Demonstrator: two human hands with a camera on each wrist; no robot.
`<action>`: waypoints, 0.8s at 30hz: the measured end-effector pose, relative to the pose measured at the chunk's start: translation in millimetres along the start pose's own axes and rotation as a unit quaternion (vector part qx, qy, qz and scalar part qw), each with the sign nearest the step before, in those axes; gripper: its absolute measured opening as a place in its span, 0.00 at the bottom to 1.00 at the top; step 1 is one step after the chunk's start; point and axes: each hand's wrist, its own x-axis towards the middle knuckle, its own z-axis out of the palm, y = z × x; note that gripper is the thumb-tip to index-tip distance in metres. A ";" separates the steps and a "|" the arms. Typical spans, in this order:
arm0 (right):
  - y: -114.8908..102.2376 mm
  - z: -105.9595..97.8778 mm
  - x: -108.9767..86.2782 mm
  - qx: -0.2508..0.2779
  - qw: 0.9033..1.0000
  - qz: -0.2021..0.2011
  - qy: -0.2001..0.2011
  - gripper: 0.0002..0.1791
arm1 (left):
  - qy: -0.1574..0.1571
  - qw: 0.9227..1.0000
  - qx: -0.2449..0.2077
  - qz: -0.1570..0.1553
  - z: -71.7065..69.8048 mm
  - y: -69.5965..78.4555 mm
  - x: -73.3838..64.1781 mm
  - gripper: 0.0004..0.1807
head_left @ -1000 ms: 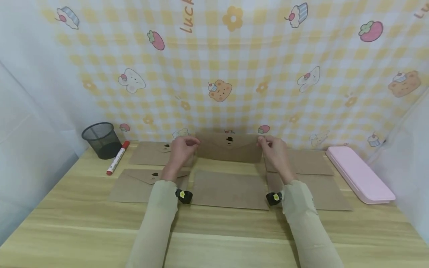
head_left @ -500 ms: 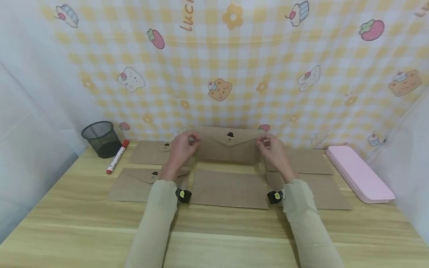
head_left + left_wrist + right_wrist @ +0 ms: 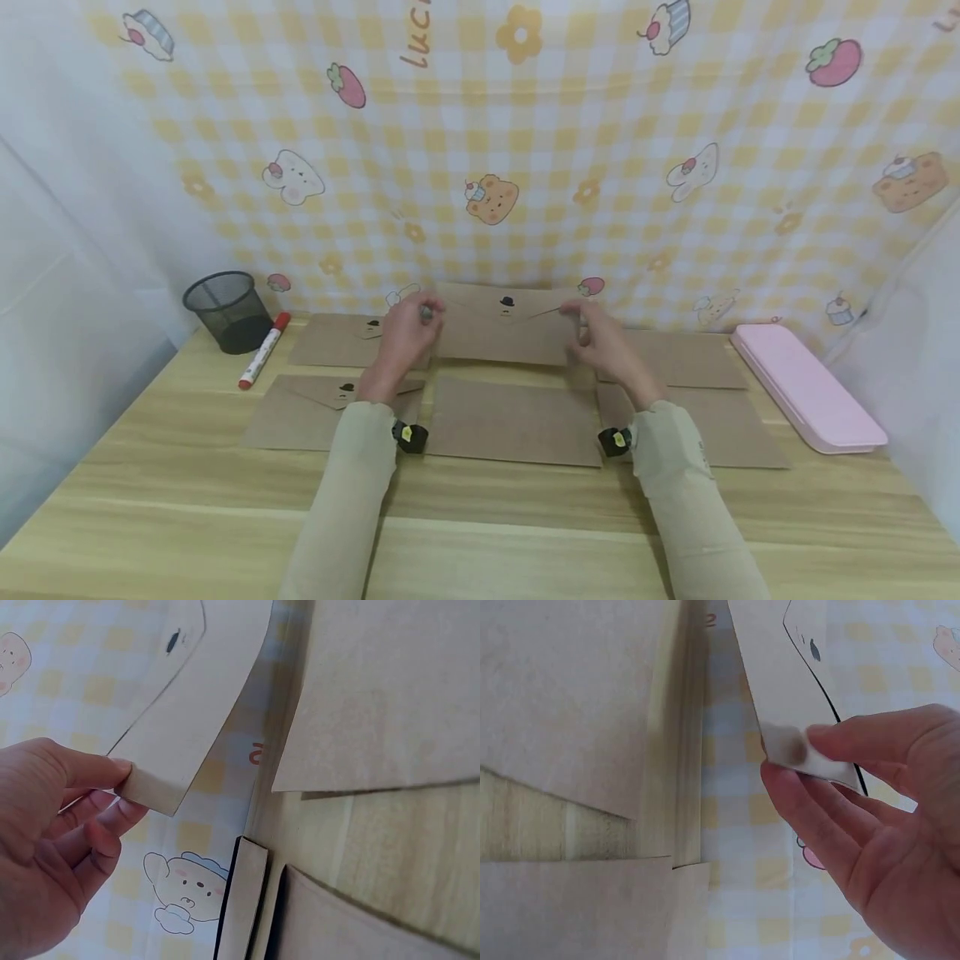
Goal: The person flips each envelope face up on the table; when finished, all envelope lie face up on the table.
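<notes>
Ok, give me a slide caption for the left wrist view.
Left hand pinching a brown envelope by one corner, checked cloth behind, more brown paper on the wooden table.

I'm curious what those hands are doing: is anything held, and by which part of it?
A hat-printed brown envelope: the left hand pinches its left end; the right hand is at its right end, grip unclear.

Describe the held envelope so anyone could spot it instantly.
Find the yellow-checked cloth behind the table. In front of it, between the left hand and right hand, is a brown envelope; unlike neighbouring envelopes on the table, it is held up.
</notes>
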 end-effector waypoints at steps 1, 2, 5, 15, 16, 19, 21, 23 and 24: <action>-0.2 0.6 0.0 0.004 1.000 0.008 -0.008 0.28 | -0.005 1.000 0.000 -0.001 -0.1 -0.4 -0.2 0.07; -0.4 1.0 -0.1 0.006 1.000 0.018 -0.015 0.29 | -0.011 1.000 -0.003 -0.003 -0.4 -0.6 -0.6 0.08; -1.1 2.0 0.2 0.001 0.999 0.028 -0.028 0.29 | -0.041 0.999 -0.015 -0.011 0.4 -0.4 -1.5 0.09; -7.9 1.5 -1.2 -0.028 0.997 0.043 -0.063 0.41 | -0.092 0.994 -0.050 -0.009 1.6 0.9 -3.9 0.13; -8.8 0.7 -1.7 -0.019 0.996 0.050 -0.066 0.41 | -0.099 0.994 -0.052 -0.008 1.2 1.4 -4.1 0.14; -10.6 -1.1 -2.8 -0.012 0.995 0.063 -0.076 0.38 | -0.121 0.991 -0.061 -0.009 0.8 2.4 -4.4 0.19; -11.7 -1.2 -3.4 -0.019 0.994 0.069 -0.086 0.35 | -0.138 0.988 -0.065 -0.012 1.0 3.8 -4.4 0.23; -12.7 -1.0 -3.5 -0.031 0.992 0.072 -0.097 0.35 | -0.153 0.986 -0.068 -0.009 1.0 4.7 -4.1 0.27; -13.2 -0.8 -3.5 -0.038 0.991 0.072 -0.102 0.35 | -0.158 0.985 -0.068 -0.007 1.0 5.2 -4.1 0.29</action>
